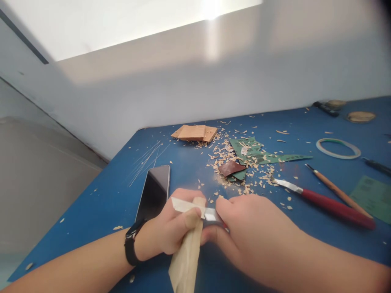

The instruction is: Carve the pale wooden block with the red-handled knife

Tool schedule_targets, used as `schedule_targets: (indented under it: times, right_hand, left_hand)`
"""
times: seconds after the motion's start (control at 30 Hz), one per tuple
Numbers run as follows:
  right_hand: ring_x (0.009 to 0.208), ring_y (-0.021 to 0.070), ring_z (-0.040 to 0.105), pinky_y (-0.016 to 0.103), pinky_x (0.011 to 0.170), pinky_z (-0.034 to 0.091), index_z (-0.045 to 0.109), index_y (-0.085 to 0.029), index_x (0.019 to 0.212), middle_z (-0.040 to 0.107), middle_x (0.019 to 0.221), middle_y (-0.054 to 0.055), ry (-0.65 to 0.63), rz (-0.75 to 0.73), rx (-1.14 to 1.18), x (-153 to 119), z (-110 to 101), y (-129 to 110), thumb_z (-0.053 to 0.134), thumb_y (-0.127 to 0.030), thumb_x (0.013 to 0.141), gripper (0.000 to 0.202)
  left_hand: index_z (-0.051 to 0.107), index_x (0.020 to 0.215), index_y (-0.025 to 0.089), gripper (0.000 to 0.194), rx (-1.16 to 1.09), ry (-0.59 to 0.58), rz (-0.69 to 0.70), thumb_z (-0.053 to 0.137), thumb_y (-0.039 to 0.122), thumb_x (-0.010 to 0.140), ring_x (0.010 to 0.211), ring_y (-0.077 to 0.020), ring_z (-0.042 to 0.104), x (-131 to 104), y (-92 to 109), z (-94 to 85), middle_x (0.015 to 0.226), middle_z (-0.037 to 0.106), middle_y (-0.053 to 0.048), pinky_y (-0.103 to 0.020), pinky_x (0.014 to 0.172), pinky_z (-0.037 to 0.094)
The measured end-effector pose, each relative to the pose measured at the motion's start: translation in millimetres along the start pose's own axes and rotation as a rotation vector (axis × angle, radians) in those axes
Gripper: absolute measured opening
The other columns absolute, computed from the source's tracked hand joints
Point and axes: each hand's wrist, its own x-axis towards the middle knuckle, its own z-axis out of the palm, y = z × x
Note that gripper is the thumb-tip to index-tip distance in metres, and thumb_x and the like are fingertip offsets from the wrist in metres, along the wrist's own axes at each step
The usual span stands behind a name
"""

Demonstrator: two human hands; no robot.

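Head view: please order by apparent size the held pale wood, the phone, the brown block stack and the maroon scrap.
1. Pale wood and phone: both partly hidden, order unsure.
2. Brown block stack
3. Maroon scrap

Left hand [175,228] and right hand [247,228] curled close together, forearms [82,262] angled inward.

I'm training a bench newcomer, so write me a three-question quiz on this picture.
1. What do the left hand and the right hand each hold?
2. True or false: the phone lies on top of a green sheet.
3. Fill in: the curved-bladed tool on the table has a ____ handle.

Key:
1. Left, a pale wood piece; right, a knife.
2. False.
3. Red.
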Motion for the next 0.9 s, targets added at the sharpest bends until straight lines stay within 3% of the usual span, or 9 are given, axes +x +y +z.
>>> schedule_targets:
  times: [0.1, 0.2, 0.27, 0.37, 0.57, 0.7, 0.8, 0.9]
  right_hand:
    - [0.073, 0.0313, 0.070, 0.040, 0.059, 0.030, 0.069, -0.028, 0.092, 0.075, 0.083, 0.010, 0.021, 0.099, -0.014, 0.7, 0.4, -1.3, 0.052, -0.066, 0.106, 0.044]
    - [0.073, 0.0333, 0.069, 0.040, 0.058, 0.028, 0.067, -0.028, 0.088, 0.072, 0.080, 0.011, 0.057, 0.176, -0.029, 1.0, 0.7, -1.3, 0.043, -0.076, 0.107, 0.056]
    - [0.070, 0.0322, 0.067, 0.040, 0.057, 0.027, 0.064, -0.029, 0.085, 0.072, 0.079, 0.010, 0.059, 0.157, -0.010, 0.6, 0.8, -1.1, 0.041, -0.082, 0.105, 0.061]
    - [0.069, 0.0290, 0.065, 0.040, 0.059, 0.028, 0.064, -0.029, 0.087, 0.074, 0.082, 0.008, 0.048, 0.043, 0.033, -0.9, 0.7, 0.1, 0.041, -0.082, 0.105, 0.061]
    - [0.062, 0.0245, 0.058, 0.040, 0.057, 0.025, 0.067, -0.030, 0.086, 0.073, 0.077, 0.004, 0.039, -0.137, 0.071, -1.7, 1.8, 6.7, 0.047, -0.092, 0.100, 0.066]
    - [0.059, 0.0235, 0.054, 0.041, 0.057, 0.024, 0.064, -0.030, 0.083, 0.073, 0.074, 0.003, 0.049, -0.165, 0.067, 1.0, 4.3, 9.1, 0.042, -0.090, 0.103, 0.067]
    - [0.061, 0.0247, 0.058, 0.040, 0.058, 0.026, 0.062, -0.030, 0.082, 0.074, 0.076, 0.004, 0.045, -0.143, 0.054, 2.3, 3.5, 8.7, 0.041, -0.088, 0.103, 0.066]
    - [0.066, 0.0262, 0.065, 0.039, 0.060, 0.029, 0.064, -0.028, 0.084, 0.076, 0.080, 0.007, 0.032, -0.114, 0.035, 1.7, -1.4, 5.7, 0.045, -0.072, 0.108, 0.054]
  left_hand:
    - [0.062, 0.075, 0.019, 0.064, -0.193, 0.191, -0.204, 0.073, 0.080, 0.091, 0.057, -0.0141, 0.039, 3.1, -11.7, 4.6, 0.063, 0.051, 0.000, -0.028, 0.052, 0.029]
    - [0.054, 0.068, 0.020, 0.071, -0.237, 0.227, -0.249, 0.055, 0.081, 0.103, 0.057, -0.0142, 0.037, 7.4, -13.7, 9.9, 0.060, 0.041, 0.002, -0.029, 0.054, 0.032]
    - [0.055, 0.067, 0.020, 0.074, -0.219, 0.200, -0.230, 0.050, 0.084, 0.103, 0.058, -0.0149, 0.036, 7.7, -7.6, 10.1, 0.060, 0.042, 0.001, -0.030, 0.054, 0.031]
    - [0.059, 0.069, 0.020, 0.077, -0.138, 0.127, -0.177, 0.059, 0.094, 0.093, 0.060, -0.0158, 0.036, 4.1, 6.7, 5.8, 0.065, 0.047, -0.002, -0.031, 0.053, 0.029]
    - [0.061, 0.077, 0.022, 0.075, -0.021, -0.007, -0.037, 0.062, 0.096, 0.089, 0.065, -0.0172, 0.041, 1.7, 16.3, 2.0, 0.070, 0.049, 0.000, -0.032, 0.062, 0.039]
    - [0.059, 0.076, 0.023, 0.074, -0.081, -0.001, -0.022, 0.071, 0.095, 0.082, 0.066, -0.0168, 0.041, 3.5, 13.1, 5.0, 0.071, 0.048, 0.001, -0.031, 0.062, 0.040]
    - [0.060, 0.075, 0.022, 0.073, -0.092, 0.016, -0.029, 0.071, 0.094, 0.084, 0.063, -0.0157, 0.042, 2.8, 15.1, 6.9, 0.069, 0.049, 0.002, -0.029, 0.057, 0.039]
    - [0.061, 0.075, 0.021, 0.070, -0.123, 0.025, -0.045, 0.068, 0.089, 0.092, 0.061, -0.0149, 0.044, 3.8, 16.2, 7.7, 0.067, 0.052, 0.001, -0.027, 0.055, 0.036]
